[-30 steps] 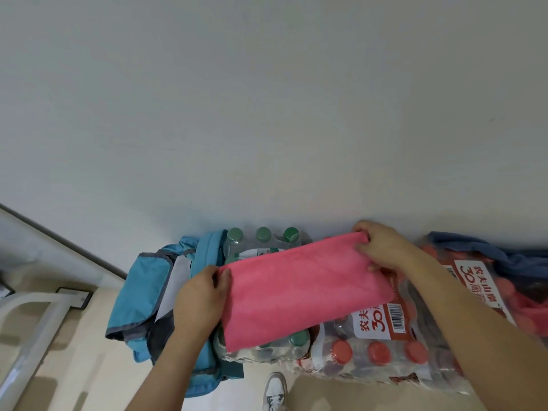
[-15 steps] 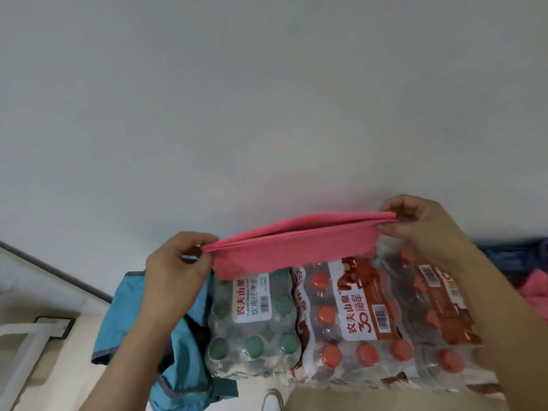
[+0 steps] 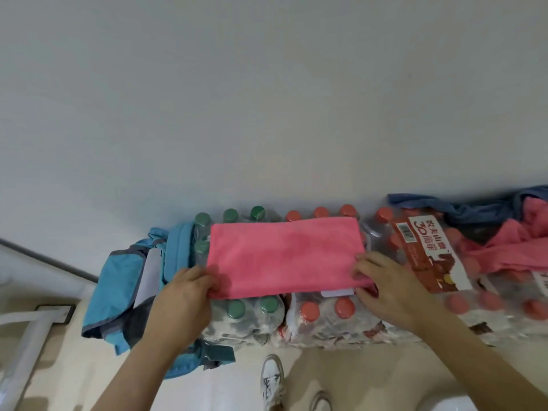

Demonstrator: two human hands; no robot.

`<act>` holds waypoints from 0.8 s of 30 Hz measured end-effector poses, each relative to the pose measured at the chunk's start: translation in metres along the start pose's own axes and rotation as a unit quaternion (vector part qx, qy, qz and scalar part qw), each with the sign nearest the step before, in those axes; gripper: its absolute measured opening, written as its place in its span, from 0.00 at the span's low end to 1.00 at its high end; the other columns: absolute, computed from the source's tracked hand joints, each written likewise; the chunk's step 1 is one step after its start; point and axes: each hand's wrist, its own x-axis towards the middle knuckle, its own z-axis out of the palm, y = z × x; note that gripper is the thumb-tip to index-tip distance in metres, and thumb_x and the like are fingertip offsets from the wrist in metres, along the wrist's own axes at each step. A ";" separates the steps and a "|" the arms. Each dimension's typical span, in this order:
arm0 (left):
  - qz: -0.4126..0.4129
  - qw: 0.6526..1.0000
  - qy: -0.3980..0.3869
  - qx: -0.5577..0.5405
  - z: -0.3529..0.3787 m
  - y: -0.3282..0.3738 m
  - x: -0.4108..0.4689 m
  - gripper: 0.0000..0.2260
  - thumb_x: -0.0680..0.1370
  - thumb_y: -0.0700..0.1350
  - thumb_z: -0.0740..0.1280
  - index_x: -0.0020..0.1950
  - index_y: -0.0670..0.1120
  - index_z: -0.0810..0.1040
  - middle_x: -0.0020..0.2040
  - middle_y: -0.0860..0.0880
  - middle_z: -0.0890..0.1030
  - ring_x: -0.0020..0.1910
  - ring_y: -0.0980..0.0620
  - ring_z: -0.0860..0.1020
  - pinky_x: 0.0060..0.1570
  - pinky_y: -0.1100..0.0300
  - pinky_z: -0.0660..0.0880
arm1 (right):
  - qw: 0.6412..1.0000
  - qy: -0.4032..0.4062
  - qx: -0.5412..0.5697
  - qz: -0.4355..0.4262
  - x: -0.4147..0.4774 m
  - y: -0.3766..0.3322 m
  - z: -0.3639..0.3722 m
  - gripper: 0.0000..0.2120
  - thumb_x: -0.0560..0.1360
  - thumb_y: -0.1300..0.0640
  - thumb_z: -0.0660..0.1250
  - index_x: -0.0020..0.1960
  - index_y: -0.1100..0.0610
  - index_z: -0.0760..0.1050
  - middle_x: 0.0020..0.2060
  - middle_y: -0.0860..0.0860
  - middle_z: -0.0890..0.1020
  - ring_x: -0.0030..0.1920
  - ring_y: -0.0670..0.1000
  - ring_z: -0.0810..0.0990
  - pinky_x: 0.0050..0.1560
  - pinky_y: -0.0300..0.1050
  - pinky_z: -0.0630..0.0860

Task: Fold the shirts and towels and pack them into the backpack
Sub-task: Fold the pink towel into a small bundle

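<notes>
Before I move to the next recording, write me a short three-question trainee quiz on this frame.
1. True or false: the pink towel lies spread on the shrink-wrapped bottle packs.
2. The blue backpack sits: A) to the towel's left, B) on the towel, C) to the towel's right.
3. Fill in: the bottle caps beside the towel's left end are ____.
Key: 1 true; 2 A; 3 green.
</notes>
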 end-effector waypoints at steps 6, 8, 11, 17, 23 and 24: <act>0.073 0.996 -0.038 0.045 -0.001 0.021 0.007 0.13 0.70 0.50 0.61 0.49 0.50 0.81 0.45 0.53 0.79 0.41 0.48 0.77 0.32 0.55 0.77 | 0.994 0.003 -0.088 -0.071 -0.003 0.003 -0.005 0.06 0.69 0.60 0.72 0.45 0.54 0.80 0.46 0.49 0.80 0.49 0.51 0.78 0.47 0.47 0.78; 0.086 0.994 -0.046 0.051 0.004 0.020 0.008 0.15 0.73 0.54 0.58 0.54 0.54 0.80 0.45 0.55 0.79 0.40 0.50 0.78 0.29 0.56 0.77 | 0.981 0.038 -0.157 -0.108 -0.008 0.004 -0.002 0.06 0.69 0.59 0.66 0.43 0.54 0.81 0.45 0.49 0.82 0.52 0.51 0.76 0.50 0.47 0.73; 0.097 0.993 -0.053 0.052 0.007 0.016 0.007 0.14 0.76 0.54 0.57 0.53 0.54 0.80 0.41 0.55 0.77 0.34 0.50 0.78 0.27 0.56 0.76 | 0.974 0.036 -0.192 -0.116 -0.017 0.004 0.000 0.07 0.71 0.58 0.64 0.42 0.54 0.81 0.42 0.48 0.82 0.49 0.51 0.77 0.48 0.47 0.70; -0.051 0.992 -0.059 -0.097 -0.010 0.022 0.020 0.07 0.76 0.50 0.65 0.49 0.53 0.82 0.38 0.56 0.81 0.34 0.56 0.77 0.36 0.57 0.77 | 0.980 -0.060 -0.185 0.043 0.008 -0.026 -0.027 0.09 0.76 0.45 0.60 0.45 0.46 0.77 0.43 0.42 0.78 0.46 0.44 0.74 0.53 0.46 0.69; -0.254 0.958 0.036 -0.130 -0.017 0.019 0.063 0.11 0.78 0.52 0.64 0.50 0.48 0.82 0.42 0.52 0.83 0.37 0.55 0.77 0.37 0.61 0.68 | 0.992 0.066 -0.074 0.081 0.055 -0.057 0.008 0.23 0.78 0.46 0.56 0.67 0.57 0.72 0.67 0.56 0.73 0.66 0.58 0.71 0.67 0.55 0.67; -0.267 0.955 0.023 -0.125 -0.012 0.018 0.069 0.12 0.78 0.54 0.64 0.50 0.48 0.81 0.42 0.52 0.83 0.38 0.54 0.76 0.37 0.60 0.68 | 0.991 0.041 -0.085 0.094 0.061 -0.060 0.016 0.28 0.78 0.42 0.50 0.71 0.57 0.68 0.71 0.56 0.68 0.71 0.58 0.66 0.71 0.55 0.60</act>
